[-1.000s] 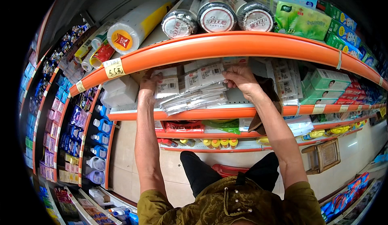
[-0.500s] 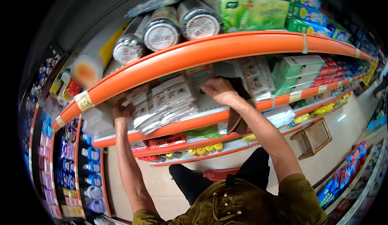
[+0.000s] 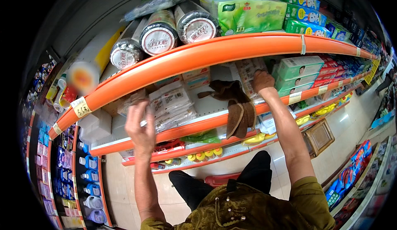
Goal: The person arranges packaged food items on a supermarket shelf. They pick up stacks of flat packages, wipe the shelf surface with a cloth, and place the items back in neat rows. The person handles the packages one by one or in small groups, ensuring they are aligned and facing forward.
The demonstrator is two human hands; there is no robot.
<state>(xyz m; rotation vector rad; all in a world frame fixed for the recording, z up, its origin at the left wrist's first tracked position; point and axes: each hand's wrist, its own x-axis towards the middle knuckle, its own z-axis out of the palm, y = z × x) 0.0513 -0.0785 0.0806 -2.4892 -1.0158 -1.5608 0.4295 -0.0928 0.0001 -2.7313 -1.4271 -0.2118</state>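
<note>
Packets [image 3: 170, 102] are lying piled on the shelf [image 3: 211, 108], a narrower stack [image 3: 247, 75] to their right; by the pile's left edge, the blurred left hand [image 3: 140, 126] is hanging half-open, seemingly empty; the right hand [image 3: 263, 82] is resting curled at the stack, its hold hidden.

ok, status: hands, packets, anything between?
Left hand blurred beside left packet stack; grip unclear. Right hand at right packets; grip unclear. Brown cloth between stacks, hanging over orange shelf edge.

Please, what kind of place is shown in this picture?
Most likely a shop or small supermarket: a price tag sits on the orange shelf edge, green boxes lie stacked, and blue bottles line a shelf at the left.
</note>
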